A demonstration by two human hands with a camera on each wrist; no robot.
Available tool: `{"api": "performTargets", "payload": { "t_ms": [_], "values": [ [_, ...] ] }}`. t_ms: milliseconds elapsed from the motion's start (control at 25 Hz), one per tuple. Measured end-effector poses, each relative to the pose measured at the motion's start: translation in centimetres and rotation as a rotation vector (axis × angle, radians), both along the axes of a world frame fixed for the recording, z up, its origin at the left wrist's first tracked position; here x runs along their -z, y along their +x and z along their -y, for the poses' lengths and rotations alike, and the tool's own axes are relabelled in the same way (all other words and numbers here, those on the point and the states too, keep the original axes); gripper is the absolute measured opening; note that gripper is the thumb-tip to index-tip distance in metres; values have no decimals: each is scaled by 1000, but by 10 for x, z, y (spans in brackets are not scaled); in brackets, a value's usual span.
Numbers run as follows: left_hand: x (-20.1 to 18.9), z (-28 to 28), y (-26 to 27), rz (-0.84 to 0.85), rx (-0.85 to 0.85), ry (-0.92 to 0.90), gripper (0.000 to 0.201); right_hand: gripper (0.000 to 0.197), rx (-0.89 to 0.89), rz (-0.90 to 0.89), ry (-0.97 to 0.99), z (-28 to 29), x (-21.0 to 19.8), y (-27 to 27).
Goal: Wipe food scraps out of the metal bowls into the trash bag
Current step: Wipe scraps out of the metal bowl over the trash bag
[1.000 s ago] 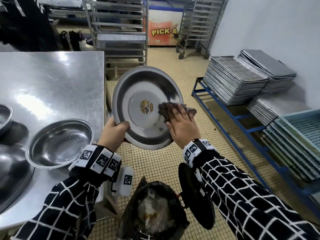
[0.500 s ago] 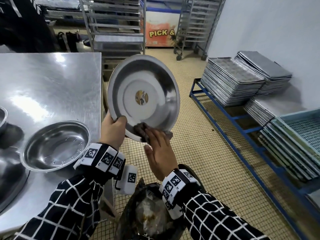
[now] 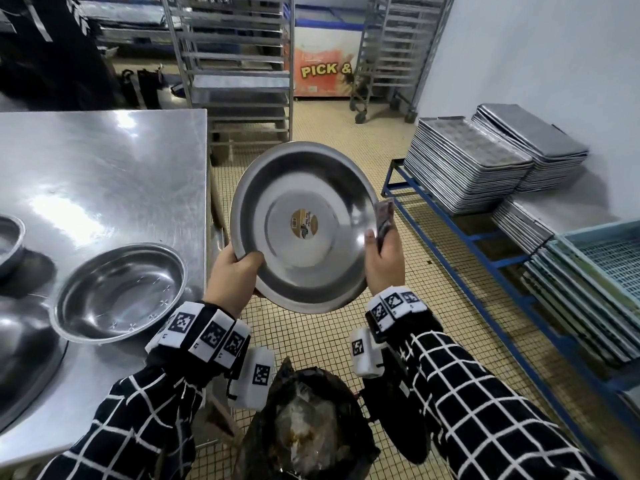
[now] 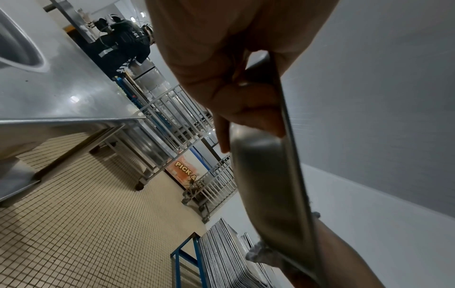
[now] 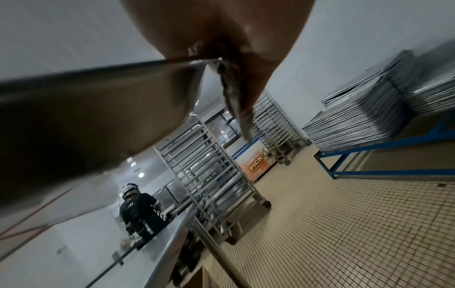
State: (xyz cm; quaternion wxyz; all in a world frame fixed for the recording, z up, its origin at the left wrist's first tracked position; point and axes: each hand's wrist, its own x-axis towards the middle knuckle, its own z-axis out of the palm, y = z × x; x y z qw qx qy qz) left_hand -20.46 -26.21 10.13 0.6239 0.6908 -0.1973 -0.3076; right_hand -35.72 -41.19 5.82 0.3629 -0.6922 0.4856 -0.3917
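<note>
Head view: the left hand (image 3: 235,275) grips the lower left rim of a tilted metal bowl (image 3: 304,226), thumb inside, above the open trash bag (image 3: 308,424). The right hand (image 3: 384,261) clasps the right rim, pinching a dark cloth (image 3: 383,220) against it. The bowl's round gold sticker (image 3: 302,224) is unreadable; a floor sign (image 3: 323,69) reads "PICK &"

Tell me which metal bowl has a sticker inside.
The held bowl, gripped by both hands above the trash bag; the table bowl shows none.
</note>
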Motion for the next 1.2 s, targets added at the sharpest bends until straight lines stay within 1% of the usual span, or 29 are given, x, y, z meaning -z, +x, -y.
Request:
{"api": "performTargets", "payload": {
  "t_ms": [40, 80, 200, 280, 360, 400, 480, 520, 560, 600, 640, 680, 760, 880, 960, 1000, 1040, 1080, 1120, 1200],
  "values": [
    [-1, -2, 0, -24, 15, 1, 17, 31, 11, 27, 3, 4, -5, -2],
    [-2, -5, 2, -39, 26, 2, 16, 27, 8, 27, 0, 8, -10, -6],
    [-5, -9, 11, -37, 44, 7, 16, 22, -56, 7, 93, 8, -15, -14],
    [-4, -11, 24, -33, 57, 29, 13, 15, -104, 47, 205, 3, -16, -16],
    [1, -12, 34, -42, 40, -2, 7, 12, -104, 80, 233, -5, -14, -14],
    [5, -11, 36, -51, 3, -53, 13, 12, -74, 98, 211, -10, -12, -11],
    [12, -9, 32, -99, -46, -168, 38, 15, 10, 186, 164, -22, -10, -1],
    [15, -8, 26, -105, -16, -188, 49, 17, 48, 257, 163, -28, -10, 6],
    [18, -6, 18, -89, 43, -185, 54, 21, 74, 333, 178, -33, -12, 13],
    [18, -4, 9, -50, 110, -169, 52, 27, 91, 396, 196, -38, -15, 20],
    [20, -3, 0, -19, 154, -154, 45, 33, 99, 433, 207, -41, -18, 27],
    [19, -1, -7, 4, 162, -147, 34, 37, 92, 456, 205, -45, -21, 32],
    [20, 3, -11, -5, 90, -176, 19, 32, 39, 475, 165, -49, -25, 37],
    [16, 3, -1, -105, -56, -204, 10, 24, -42, 412, 163, -51, -19, 34],
    [14, 1, 8, -157, -107, -206, 11, 21, -4, 344, 200, -48, -9, 29],
    [12, 0, 12, -140, -121, -182, 14, 20, 37, 285, 181, -45, -3, 26],
    [13, -2, 17, -96, -131, -146, 13, 23, 70, 213, 132, -42, 3, 23],
    [14, -4, 22, -12, -123, -92, 9, 27, 85, 140, 79, -38, 9, 20],
    [16, -7, 26, 87, -113, -42, 6, 31, 66, 75, 37, -35, 13, 17],
    [15, -13, 29, 228, -70, 41, 8, 29, -52, -47, -20, -36, 14, 18]
  ]
}}
